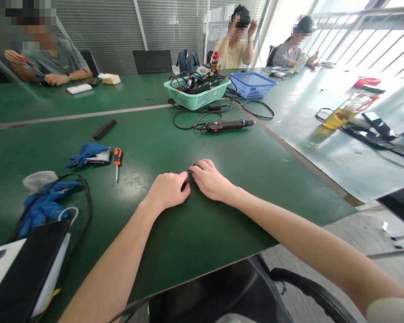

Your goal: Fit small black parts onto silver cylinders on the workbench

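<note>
My left hand (168, 190) and my right hand (209, 179) rest together on the green table (195, 233), knuckles up and fingers curled under. Between their fingertips a small dark object (190, 172) peeks out; I cannot make out what it is. Both hands seem pinched on it. An orange-handled screwdriver (117, 162) lies to the left of my hands. A black electric screwdriver (227, 125) with its cable lies farther back on the table.
Blue gloves (87, 154) and a blue cloth (42, 204) lie at left, near a white and black device (23, 269). A green basket (197, 92) of cables and a blue basket (252, 84) stand at the back. Three other people sit along the far side.
</note>
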Demonstrator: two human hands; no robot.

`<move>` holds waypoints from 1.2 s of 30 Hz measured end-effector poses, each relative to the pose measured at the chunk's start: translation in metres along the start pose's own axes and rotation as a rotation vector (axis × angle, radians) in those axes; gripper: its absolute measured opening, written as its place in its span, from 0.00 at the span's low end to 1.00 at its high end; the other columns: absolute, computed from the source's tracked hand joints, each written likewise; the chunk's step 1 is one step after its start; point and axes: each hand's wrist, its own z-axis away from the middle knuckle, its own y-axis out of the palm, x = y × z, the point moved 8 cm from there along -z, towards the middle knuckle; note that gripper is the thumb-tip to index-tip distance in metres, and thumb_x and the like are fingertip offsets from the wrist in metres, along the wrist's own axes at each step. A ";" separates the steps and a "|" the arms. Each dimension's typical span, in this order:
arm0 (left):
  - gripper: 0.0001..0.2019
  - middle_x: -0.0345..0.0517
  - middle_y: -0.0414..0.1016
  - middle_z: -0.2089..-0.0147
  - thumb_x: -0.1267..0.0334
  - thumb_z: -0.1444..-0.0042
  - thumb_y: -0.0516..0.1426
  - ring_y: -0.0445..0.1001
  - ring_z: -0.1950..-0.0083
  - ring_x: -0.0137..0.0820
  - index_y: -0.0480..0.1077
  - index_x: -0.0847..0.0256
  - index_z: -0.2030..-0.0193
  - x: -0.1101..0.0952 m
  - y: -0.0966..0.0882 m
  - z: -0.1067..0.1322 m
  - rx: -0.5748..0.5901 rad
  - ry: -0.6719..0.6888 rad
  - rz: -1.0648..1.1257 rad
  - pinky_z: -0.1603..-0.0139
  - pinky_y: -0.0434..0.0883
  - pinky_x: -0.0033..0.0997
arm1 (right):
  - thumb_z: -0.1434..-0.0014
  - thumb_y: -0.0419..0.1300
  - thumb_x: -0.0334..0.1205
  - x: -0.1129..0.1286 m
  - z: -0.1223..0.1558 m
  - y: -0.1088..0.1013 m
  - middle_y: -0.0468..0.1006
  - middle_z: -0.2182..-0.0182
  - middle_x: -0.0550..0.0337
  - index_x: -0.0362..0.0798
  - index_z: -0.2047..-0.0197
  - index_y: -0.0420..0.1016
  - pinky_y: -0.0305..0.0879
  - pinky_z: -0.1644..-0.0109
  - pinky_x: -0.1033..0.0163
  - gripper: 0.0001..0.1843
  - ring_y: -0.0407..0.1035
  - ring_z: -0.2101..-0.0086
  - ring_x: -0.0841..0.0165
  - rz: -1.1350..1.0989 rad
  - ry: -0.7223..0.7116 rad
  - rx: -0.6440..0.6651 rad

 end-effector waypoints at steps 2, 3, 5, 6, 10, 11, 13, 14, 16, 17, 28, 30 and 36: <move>0.12 0.49 0.80 0.63 0.58 0.37 0.49 0.79 0.64 0.43 0.71 0.58 0.55 0.004 -0.002 0.001 -0.006 -0.026 -0.004 0.66 0.68 0.37 | 0.31 0.47 0.31 0.013 -0.009 0.007 0.73 0.53 0.46 0.44 0.50 0.73 0.60 0.38 0.46 0.14 0.64 0.51 0.56 -0.005 -0.015 0.022; 0.13 0.49 0.80 0.63 0.58 0.37 0.49 0.79 0.64 0.44 0.71 0.58 0.54 0.005 -0.002 0.001 -0.006 -0.035 -0.008 0.66 0.68 0.38 | 0.31 0.47 0.31 0.015 -0.011 0.009 0.73 0.54 0.45 0.43 0.51 0.73 0.60 0.38 0.46 0.14 0.64 0.51 0.56 -0.002 -0.014 0.039; 0.13 0.50 0.80 0.63 0.57 0.37 0.49 0.80 0.63 0.45 0.71 0.58 0.53 0.007 -0.002 0.000 -0.001 -0.042 -0.015 0.66 0.68 0.38 | 0.31 0.47 0.31 0.015 -0.014 0.011 0.74 0.54 0.45 0.42 0.51 0.73 0.60 0.38 0.46 0.14 0.64 0.50 0.56 -0.003 -0.008 0.076; 0.14 0.50 0.81 0.63 0.57 0.37 0.49 0.80 0.63 0.45 0.71 0.58 0.53 0.007 -0.001 0.000 0.001 -0.044 -0.018 0.66 0.69 0.38 | 0.31 0.47 0.32 0.014 -0.014 0.009 0.74 0.53 0.44 0.42 0.50 0.73 0.60 0.38 0.46 0.15 0.65 0.50 0.56 -0.014 0.000 0.088; 0.14 0.49 0.81 0.63 0.56 0.36 0.48 0.80 0.63 0.45 0.71 0.57 0.54 0.007 0.001 -0.002 0.007 -0.049 -0.026 0.65 0.69 0.38 | 0.30 0.50 0.36 0.005 -0.010 -0.005 0.71 0.44 0.45 0.46 0.39 0.68 0.60 0.35 0.44 0.19 0.62 0.42 0.56 -0.099 0.004 0.100; 0.13 0.49 0.80 0.64 0.56 0.36 0.48 0.80 0.64 0.44 0.70 0.57 0.55 0.007 0.001 -0.002 0.010 -0.051 -0.026 0.65 0.69 0.37 | 0.30 0.51 0.38 0.003 -0.008 -0.010 0.70 0.42 0.45 0.47 0.37 0.67 0.60 0.34 0.43 0.20 0.61 0.40 0.55 -0.110 -0.003 0.096; 0.12 0.48 0.80 0.64 0.55 0.36 0.49 0.79 0.64 0.43 0.70 0.57 0.56 0.007 0.002 -0.003 0.016 -0.054 -0.022 0.66 0.68 0.36 | 0.31 0.52 0.39 -0.002 -0.001 -0.019 0.68 0.39 0.44 0.47 0.36 0.66 0.60 0.33 0.43 0.21 0.58 0.37 0.53 -0.116 -0.011 0.079; 0.12 0.48 0.80 0.64 0.55 0.37 0.49 0.79 0.64 0.43 0.70 0.56 0.57 0.007 0.003 -0.004 0.019 -0.055 -0.019 0.66 0.68 0.36 | 0.31 0.53 0.40 -0.005 0.002 -0.023 0.67 0.39 0.44 0.47 0.37 0.67 0.60 0.33 0.43 0.21 0.58 0.37 0.53 -0.115 -0.005 0.065; 0.11 0.47 0.80 0.65 0.55 0.37 0.49 0.79 0.65 0.42 0.69 0.56 0.58 0.007 0.003 -0.005 0.026 -0.056 -0.014 0.66 0.67 0.35 | 0.32 0.54 0.41 -0.013 0.010 -0.028 0.67 0.39 0.43 0.46 0.38 0.67 0.62 0.34 0.45 0.21 0.60 0.38 0.53 -0.119 0.012 0.040; 0.11 0.47 0.80 0.65 0.55 0.37 0.49 0.79 0.65 0.42 0.69 0.56 0.58 0.007 0.004 -0.006 0.028 -0.058 -0.014 0.66 0.67 0.34 | 0.33 0.56 0.41 -0.017 0.013 -0.028 0.67 0.39 0.44 0.47 0.38 0.67 0.63 0.34 0.45 0.21 0.60 0.38 0.53 -0.125 0.019 0.035; 0.16 0.46 0.80 0.67 0.55 0.32 0.45 0.80 0.66 0.41 0.66 0.57 0.45 0.021 0.010 -0.019 0.020 -0.263 -0.030 0.69 0.65 0.32 | 0.34 0.57 0.35 -0.037 0.014 -0.020 0.68 0.40 0.47 0.50 0.42 0.72 0.64 0.34 0.48 0.17 0.62 0.39 0.56 -0.207 0.029 0.033; 0.17 0.47 0.80 0.66 0.55 0.31 0.44 0.80 0.65 0.41 0.67 0.56 0.44 0.021 0.011 -0.020 0.027 -0.248 -0.041 0.68 0.66 0.32 | 0.34 0.57 0.36 -0.038 0.013 -0.021 0.69 0.40 0.48 0.51 0.43 0.72 0.64 0.35 0.46 0.16 0.63 0.40 0.56 -0.220 0.025 0.029; 0.17 0.48 0.81 0.63 0.55 0.30 0.44 0.81 0.63 0.41 0.68 0.55 0.43 0.019 0.013 -0.020 0.033 -0.206 -0.022 0.66 0.68 0.32 | 0.33 0.56 0.36 -0.038 0.012 -0.021 0.69 0.40 0.48 0.52 0.44 0.73 0.65 0.35 0.44 0.16 0.63 0.40 0.55 -0.222 0.012 0.039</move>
